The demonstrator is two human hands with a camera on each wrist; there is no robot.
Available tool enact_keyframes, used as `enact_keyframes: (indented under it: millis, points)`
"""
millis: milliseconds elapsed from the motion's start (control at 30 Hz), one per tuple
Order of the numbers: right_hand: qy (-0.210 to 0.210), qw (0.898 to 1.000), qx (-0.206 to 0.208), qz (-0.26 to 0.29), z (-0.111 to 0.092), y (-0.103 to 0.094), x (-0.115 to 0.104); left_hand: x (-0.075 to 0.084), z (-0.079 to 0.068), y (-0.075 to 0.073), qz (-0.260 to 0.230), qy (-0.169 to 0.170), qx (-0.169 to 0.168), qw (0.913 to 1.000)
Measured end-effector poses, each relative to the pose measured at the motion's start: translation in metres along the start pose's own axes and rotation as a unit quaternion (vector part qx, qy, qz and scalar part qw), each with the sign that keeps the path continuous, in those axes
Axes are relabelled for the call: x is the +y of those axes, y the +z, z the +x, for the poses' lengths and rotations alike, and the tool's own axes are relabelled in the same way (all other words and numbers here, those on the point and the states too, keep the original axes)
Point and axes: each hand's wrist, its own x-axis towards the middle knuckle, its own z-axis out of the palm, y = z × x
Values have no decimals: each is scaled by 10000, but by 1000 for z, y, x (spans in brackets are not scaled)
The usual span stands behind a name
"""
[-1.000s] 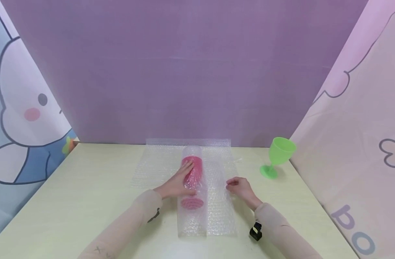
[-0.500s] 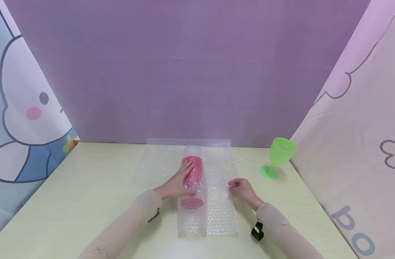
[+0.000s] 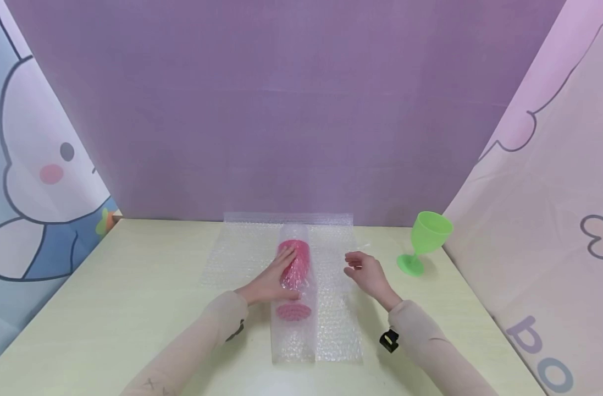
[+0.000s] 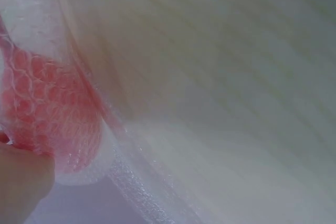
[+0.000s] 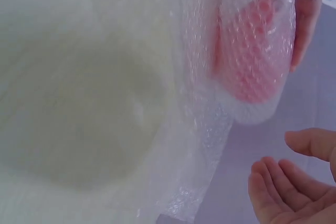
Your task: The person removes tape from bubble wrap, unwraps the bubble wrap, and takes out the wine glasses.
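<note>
A pink goblet [image 3: 299, 265] lies on its side, rolled in clear bubble wrap [image 3: 331, 324], its round base towards the near edge. My left hand [image 3: 269, 280] holds the wrapped goblet, fingers over its bowl and thumb by the stem. In the left wrist view the thumb touches the wrapped pink bowl [image 4: 52, 103]. My right hand [image 3: 370, 278] hovers over the wrap's right edge, fingers loosely bent and holding nothing. The right wrist view shows that thumb and fingers [image 5: 294, 187] apart, off the end of the wrapped goblet [image 5: 254, 61].
A green goblet [image 3: 427, 234] stands upright at the back right of the pale table [image 3: 133, 308]. Wrap lies flat on both sides of the roll and reaches the purple backdrop [image 3: 301, 110] behind. Printed cloth panels [image 3: 543, 220] flank the table.
My right hand was pinching at the wrap's right edge; it has come off it, opened its fingers and moved a little farther from me. The left hand has stayed in place.
</note>
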Motion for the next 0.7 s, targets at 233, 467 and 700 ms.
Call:
enact_keyframes:
  millis: [233,467,700]
  points:
    - [-645,9895,-939,-890,-9,24,-5,0,1,0,-5,-19,33,10000]
    - [-1248,9660,-1687,-1511,-8,45,10,0,1,1,-38,-2,61,10000]
    - [-1740,9608,-1665,-1370,1,54,11,1,0,1,-5,80,95,9999]
